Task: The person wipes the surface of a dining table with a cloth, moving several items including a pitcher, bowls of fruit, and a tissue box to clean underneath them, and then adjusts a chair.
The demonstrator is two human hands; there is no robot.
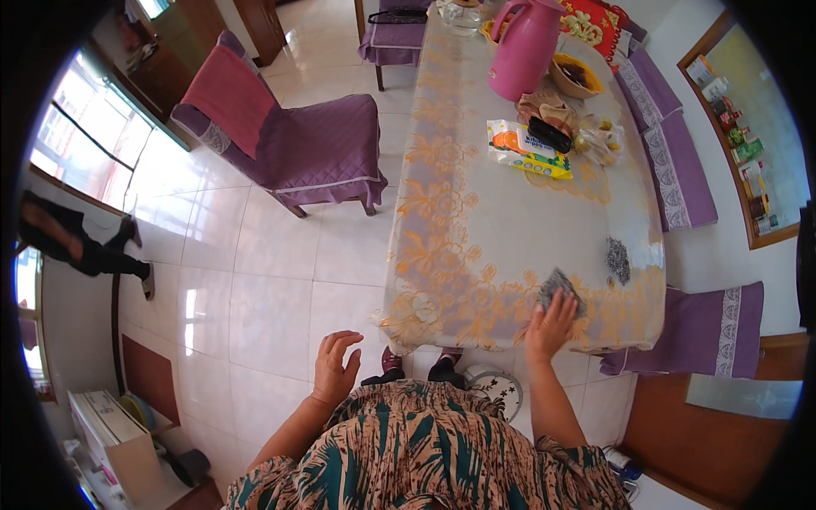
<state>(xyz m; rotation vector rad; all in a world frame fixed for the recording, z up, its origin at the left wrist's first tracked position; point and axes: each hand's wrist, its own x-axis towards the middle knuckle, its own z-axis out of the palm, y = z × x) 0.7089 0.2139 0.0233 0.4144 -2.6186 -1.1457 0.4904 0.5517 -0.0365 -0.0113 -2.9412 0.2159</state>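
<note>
While the right hand (550, 327) presses flat on the rag (561, 289), left hand (337, 365) empty and spread, the scourer (618, 259) nearby could get swept off the surface (476, 229).

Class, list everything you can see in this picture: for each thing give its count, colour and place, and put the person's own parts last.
Table: one, floral orange-and-white cover, centre.
Grey cloth: one, near table edge, under right hand.
Grey scrubber: one, right of the cloth.
Pink jug: one, far end of table.
Wipes pack: one, orange and yellow, mid-table.
Bowl: one, yellow, beside jug.
Purple chairs: several, around table.
Left hand: empty, fingers spread, above floor.
Right hand: pressing the cloth.
</note>
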